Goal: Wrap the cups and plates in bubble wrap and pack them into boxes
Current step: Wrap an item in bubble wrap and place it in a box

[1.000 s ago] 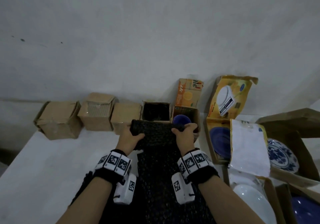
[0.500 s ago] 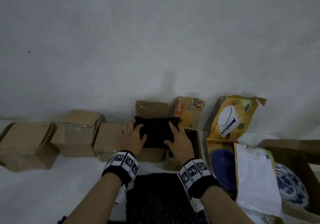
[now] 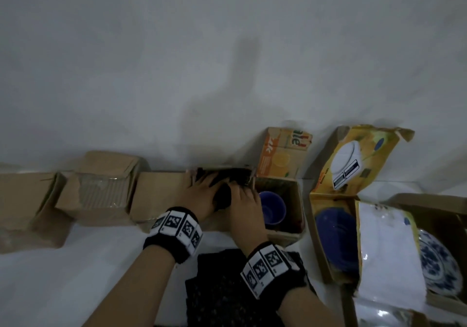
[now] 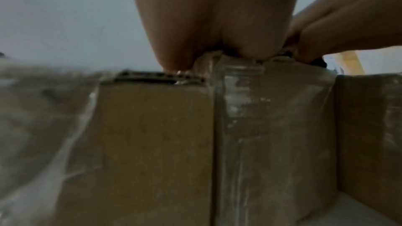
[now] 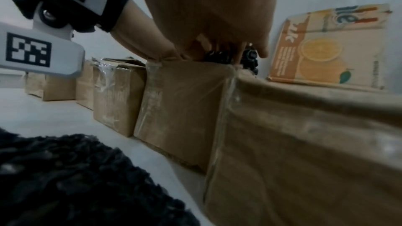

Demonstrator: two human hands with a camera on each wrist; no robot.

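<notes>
left hand (image 3: 199,195): palm down on the black bubble-wrapped bundle (image 3: 223,187), fingers (image 4: 250,28) extended and pressing its top; not curled round it.
right hand (image 3: 249,205): just right of the left hand, fingers spread flat on the same bundle, pressing; thumb side toward the blue cup box.
bundle place: inside the open brown box (image 3: 219,223), fourth in the row along the far wall; its top sits about level with the box rim, dark wrap showing at the far edge.
bundle axis: long axis runs left-right, parallel to the wall; what it holds is hidden by the wrap.
right wrist view: fingertips at the top edge of the box (image 5: 185,99), black wrap (image 5: 250,57) poking up beside them.
blue cup (image 3: 272,206): unwrapped, upright, mouth up, in the open box (image 3: 293,200) just right of the hands.
loose bubble wrap (image 3: 227,291): black sheet lying flat on the tabletop (image 3: 63,276), near side, under the right forearm.
closed boxes (image 3: 101,187): three brown ones left of the hands, in a row by the wall.
orange carton (image 3: 284,155): leaning against the wall behind the cup box.
yellow box (image 3: 333,225): lid open, blue plate (image 3: 336,240) lying flat inside; white sheet (image 3: 386,251) over its right side.
patterned plate (image 3: 439,263): blue-white, far right, partly covered.
</notes>
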